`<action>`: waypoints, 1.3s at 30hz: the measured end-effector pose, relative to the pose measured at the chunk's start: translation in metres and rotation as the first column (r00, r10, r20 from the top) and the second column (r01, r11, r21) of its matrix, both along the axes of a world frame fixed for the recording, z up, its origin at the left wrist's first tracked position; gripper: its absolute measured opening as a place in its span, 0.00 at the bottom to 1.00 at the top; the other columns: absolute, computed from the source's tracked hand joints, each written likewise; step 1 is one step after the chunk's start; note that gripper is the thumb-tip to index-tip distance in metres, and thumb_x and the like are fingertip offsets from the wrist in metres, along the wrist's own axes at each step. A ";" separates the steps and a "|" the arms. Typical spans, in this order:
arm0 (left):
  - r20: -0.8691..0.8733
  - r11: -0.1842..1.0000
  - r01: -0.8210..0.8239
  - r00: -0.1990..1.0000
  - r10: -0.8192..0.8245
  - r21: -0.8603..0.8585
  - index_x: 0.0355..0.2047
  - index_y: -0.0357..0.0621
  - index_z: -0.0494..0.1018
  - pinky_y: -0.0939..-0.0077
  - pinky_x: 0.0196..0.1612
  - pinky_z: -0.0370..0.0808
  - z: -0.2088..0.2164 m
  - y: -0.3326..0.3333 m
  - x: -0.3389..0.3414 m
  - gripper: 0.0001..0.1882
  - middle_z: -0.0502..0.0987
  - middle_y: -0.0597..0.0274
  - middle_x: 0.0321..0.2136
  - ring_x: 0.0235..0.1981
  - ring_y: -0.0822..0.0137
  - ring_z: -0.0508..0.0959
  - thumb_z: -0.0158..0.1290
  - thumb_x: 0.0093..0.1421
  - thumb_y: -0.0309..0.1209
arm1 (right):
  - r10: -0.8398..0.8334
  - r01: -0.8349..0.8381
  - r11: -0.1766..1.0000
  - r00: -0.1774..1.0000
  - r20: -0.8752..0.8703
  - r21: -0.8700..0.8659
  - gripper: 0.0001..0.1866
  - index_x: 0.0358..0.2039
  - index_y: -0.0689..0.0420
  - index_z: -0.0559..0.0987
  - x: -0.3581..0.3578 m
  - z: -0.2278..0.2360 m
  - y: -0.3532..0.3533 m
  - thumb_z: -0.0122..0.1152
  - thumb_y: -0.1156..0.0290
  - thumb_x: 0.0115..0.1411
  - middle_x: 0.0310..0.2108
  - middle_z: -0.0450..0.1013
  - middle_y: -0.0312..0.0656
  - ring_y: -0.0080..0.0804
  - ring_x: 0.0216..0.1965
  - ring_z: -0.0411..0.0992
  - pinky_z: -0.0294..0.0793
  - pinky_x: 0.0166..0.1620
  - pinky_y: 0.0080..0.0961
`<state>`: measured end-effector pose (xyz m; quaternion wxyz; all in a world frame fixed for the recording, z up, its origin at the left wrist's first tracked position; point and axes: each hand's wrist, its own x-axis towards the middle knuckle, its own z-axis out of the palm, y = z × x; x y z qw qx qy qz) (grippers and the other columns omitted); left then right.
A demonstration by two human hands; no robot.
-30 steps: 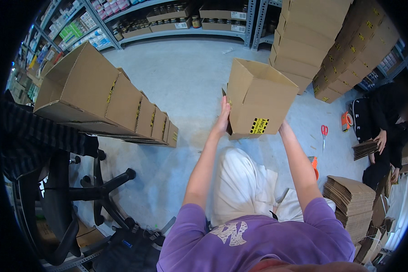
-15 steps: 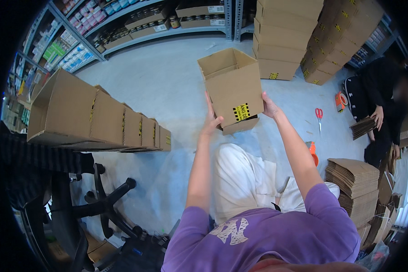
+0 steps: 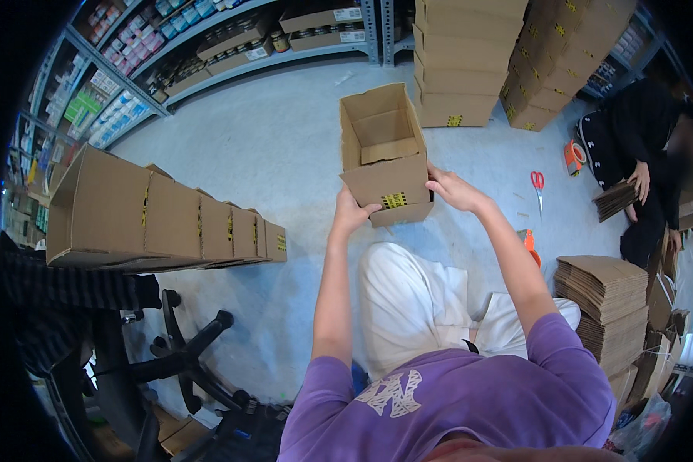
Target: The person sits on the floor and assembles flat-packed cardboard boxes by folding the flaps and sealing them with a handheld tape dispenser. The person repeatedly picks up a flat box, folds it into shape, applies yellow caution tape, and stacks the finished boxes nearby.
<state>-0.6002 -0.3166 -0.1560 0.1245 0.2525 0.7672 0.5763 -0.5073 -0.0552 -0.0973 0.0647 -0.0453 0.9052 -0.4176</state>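
An open-topped brown cardboard box [image 3: 385,175] with a yellow and black label is between my two hands, its inside facing up. My left hand [image 3: 352,211] grips its near left corner, the thumb lying across the front. My right hand [image 3: 456,189] presses against the right side, fingers along the wall. Below the label a further strip of cardboard [image 3: 404,214] shows under the box; whether it is another box or a flap I cannot tell. My crossed legs in white trousers [image 3: 408,300] are just in front of it.
A row of nested boxes [image 3: 173,219] lies at left, near a wheeled chair [image 3: 196,350]. Tall box stacks [image 3: 458,100] stand behind. At right are scissors [image 3: 538,185], tape dispensers [image 3: 575,157], flat cardboard [image 3: 600,289] and another person [image 3: 639,162] holding cardboard. Shelves [image 3: 269,58] line the back.
The box has tipped so that more of its inside shows, and its labelled front has come down over the cardboard beneath. Both my hands have shifted slightly with it.
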 end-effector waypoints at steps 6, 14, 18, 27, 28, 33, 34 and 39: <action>-0.022 0.856 0.332 0.929 -0.370 -0.397 0.60 0.36 0.59 0.66 0.57 0.67 0.050 -0.017 -0.016 0.42 0.68 0.44 0.55 0.57 0.55 0.69 0.65 0.47 0.36 | 0.102 -0.043 0.911 0.987 -0.123 0.410 0.20 0.50 0.65 0.72 0.022 -0.017 0.021 0.46 0.64 0.65 0.33 0.74 0.61 0.62 0.37 0.72 0.73 0.44 0.43; 0.444 0.971 -0.157 0.868 0.224 -0.183 0.68 0.42 0.43 0.48 0.55 0.66 0.147 0.029 -0.101 0.44 0.62 0.43 0.60 0.58 0.50 0.66 0.56 0.58 0.38 | -0.355 0.342 0.922 0.934 0.043 0.183 0.54 0.63 0.70 0.53 -0.088 0.121 -0.018 0.63 0.43 0.49 0.41 0.74 0.61 0.46 0.35 0.78 0.78 0.37 0.35; 0.193 0.895 -0.117 0.957 0.218 -0.431 0.64 0.39 0.51 0.57 0.51 0.70 0.124 0.070 -0.111 0.34 0.68 0.44 0.54 0.52 0.51 0.71 0.49 0.58 0.26 | -0.395 0.329 0.824 0.917 0.051 0.460 0.46 0.68 0.59 0.42 -0.110 0.089 -0.029 0.55 0.76 0.52 0.48 0.74 0.53 0.44 0.47 0.74 0.74 0.47 0.37; -0.171 0.853 -0.205 0.976 0.138 -0.481 0.57 0.37 0.57 0.60 0.49 0.71 0.086 0.090 -0.100 0.29 0.74 0.36 0.46 0.48 0.44 0.75 0.43 0.52 0.19 | -0.416 0.402 0.823 0.908 -0.056 0.401 0.47 0.69 0.56 0.40 -0.088 0.054 -0.016 0.50 0.81 0.50 0.35 0.77 0.54 0.47 0.35 0.77 0.76 0.37 0.39; -0.178 0.845 -0.201 0.976 0.128 -0.495 0.56 0.37 0.57 0.59 0.49 0.71 0.086 0.089 -0.097 0.29 0.74 0.36 0.45 0.48 0.43 0.75 0.43 0.52 0.19 | -0.419 0.393 0.825 0.908 -0.027 0.407 0.45 0.69 0.56 0.41 -0.088 0.054 -0.018 0.49 0.80 0.53 0.37 0.77 0.53 0.46 0.37 0.77 0.76 0.39 0.38; -0.115 0.849 -0.201 0.980 0.165 -0.490 0.55 0.36 0.57 0.59 0.48 0.72 0.094 0.082 -0.095 0.29 0.75 0.35 0.44 0.49 0.43 0.75 0.44 0.50 0.18 | -0.418 0.378 0.812 0.908 -0.008 0.446 0.40 0.69 0.55 0.43 -0.091 0.061 -0.028 0.48 0.78 0.57 0.40 0.77 0.51 0.44 0.41 0.76 0.76 0.42 0.36; -0.079 0.873 -0.178 0.984 0.160 -0.454 0.55 0.35 0.57 0.59 0.48 0.72 0.094 0.079 -0.097 0.29 0.75 0.35 0.44 0.49 0.44 0.75 0.44 0.50 0.17 | -0.414 0.385 0.805 0.910 -0.038 0.451 0.41 0.69 0.55 0.43 -0.093 0.058 -0.027 0.48 0.79 0.56 0.39 0.77 0.52 0.45 0.40 0.77 0.76 0.41 0.37; -0.051 0.911 -0.199 0.980 0.194 -0.360 0.54 0.35 0.57 0.61 0.49 0.71 0.073 0.070 -0.100 0.29 0.75 0.36 0.44 0.50 0.45 0.75 0.43 0.49 0.16 | -0.382 0.387 0.803 0.918 -0.107 0.453 0.44 0.68 0.54 0.44 -0.101 0.050 -0.037 0.49 0.81 0.52 0.35 0.77 0.53 0.47 0.36 0.77 0.76 0.39 0.39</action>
